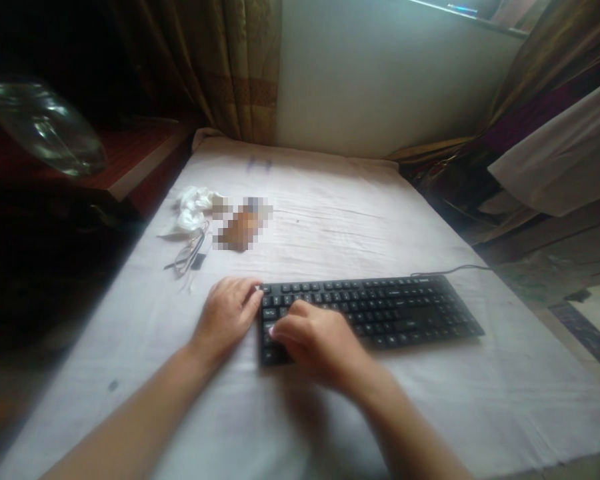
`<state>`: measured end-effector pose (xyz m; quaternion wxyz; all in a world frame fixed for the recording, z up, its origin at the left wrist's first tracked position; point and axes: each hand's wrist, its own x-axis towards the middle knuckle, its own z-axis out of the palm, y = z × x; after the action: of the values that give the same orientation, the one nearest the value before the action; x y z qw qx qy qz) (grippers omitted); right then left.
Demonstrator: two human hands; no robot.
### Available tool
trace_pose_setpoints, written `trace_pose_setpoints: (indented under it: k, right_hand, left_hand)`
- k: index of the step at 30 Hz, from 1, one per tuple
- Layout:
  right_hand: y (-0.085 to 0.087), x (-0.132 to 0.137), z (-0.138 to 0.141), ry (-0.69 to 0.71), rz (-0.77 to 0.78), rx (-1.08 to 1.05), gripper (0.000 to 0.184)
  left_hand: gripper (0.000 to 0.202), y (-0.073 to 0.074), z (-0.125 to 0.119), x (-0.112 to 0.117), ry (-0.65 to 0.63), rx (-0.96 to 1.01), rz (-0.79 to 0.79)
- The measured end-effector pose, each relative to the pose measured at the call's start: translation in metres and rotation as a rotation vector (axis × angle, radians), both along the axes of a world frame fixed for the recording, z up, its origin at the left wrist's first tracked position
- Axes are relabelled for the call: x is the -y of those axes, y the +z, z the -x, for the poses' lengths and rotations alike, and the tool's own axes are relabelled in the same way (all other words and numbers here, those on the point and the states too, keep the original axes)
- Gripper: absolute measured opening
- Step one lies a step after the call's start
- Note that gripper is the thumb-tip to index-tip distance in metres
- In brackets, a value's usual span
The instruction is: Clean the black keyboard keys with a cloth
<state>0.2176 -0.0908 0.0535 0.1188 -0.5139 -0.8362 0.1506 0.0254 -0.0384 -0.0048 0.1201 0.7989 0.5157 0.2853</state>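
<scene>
A black keyboard (380,310) lies across the middle of a table covered with a white cloth (330,213). My left hand (227,315) rests at the keyboard's left end, fingers curled against its edge and top corner. My right hand (314,343) lies over the keyboard's left keys, its fingers bent together and pressed down on the keys near the front left corner. Whether anything small sits under those fingers is hidden.
A crumpled white tissue (193,208), a pair of glasses (189,253) and a blurred brown object (240,227) lie at the back left. The keyboard's cable (450,270) trails off to the right. Curtains (230,67) hang behind. A glass vessel (45,127) stands on a dark shelf at left.
</scene>
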Motion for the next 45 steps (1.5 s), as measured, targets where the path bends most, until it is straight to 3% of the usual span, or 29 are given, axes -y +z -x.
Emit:
trace_pose_setpoints:
  k: [6,18,31,40,45]
  right_hand:
    - [-0.001,-0.002,0.010,-0.038,-0.047,-0.008,0.016]
    - [-0.021,0.019,0.005,0.057,-0.125,-0.079,0.018]
    - [-0.006,0.013,0.006,0.098,-0.069,0.041,0.013]
    - [-0.001,0.021,-0.021,0.073,-0.117,0.117,0.013]
    - [0.005,0.010,-0.051,-0.040,-0.137,0.018,0.017]
  left_hand:
    - [0.028,0.000,0.000,0.000,0.008,0.002,-0.001]
    - [0.030,0.000,0.000,0.000,0.000,0.000,-0.001]
    - [0.029,-0.001,0.002,-0.002,-0.007,0.004,0.000]
    - [0.032,-0.003,0.002,-0.003,-0.014,0.010,-0.007]
    - [0.032,-0.002,0.002,-0.003,-0.011,0.008,-0.001]
